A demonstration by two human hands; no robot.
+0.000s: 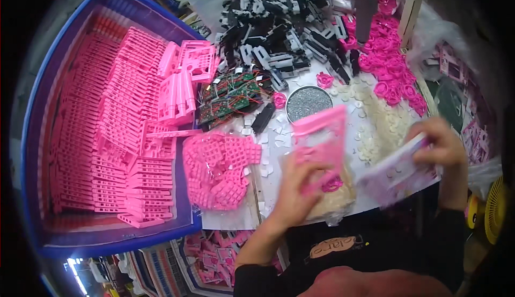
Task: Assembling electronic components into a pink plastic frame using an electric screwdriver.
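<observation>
Your left hand (pixel 298 192) grips a pink plastic frame (pixel 322 128) low down, held up over the table (pixel 270 189) near the round dish (pixel 287 107) of tiny metal parts; your right hand (pixel 442 144) pinches a pale, pink-marked panel (pixel 394 174), motion-blurred, at the right. Swing the frame low and it could clip the dish and spill it; a loose pinch could drop the panel onto the pale pieces (pixel 369 148).

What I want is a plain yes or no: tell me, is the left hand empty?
No, the left hand is holding a pink plastic panel.
</observation>
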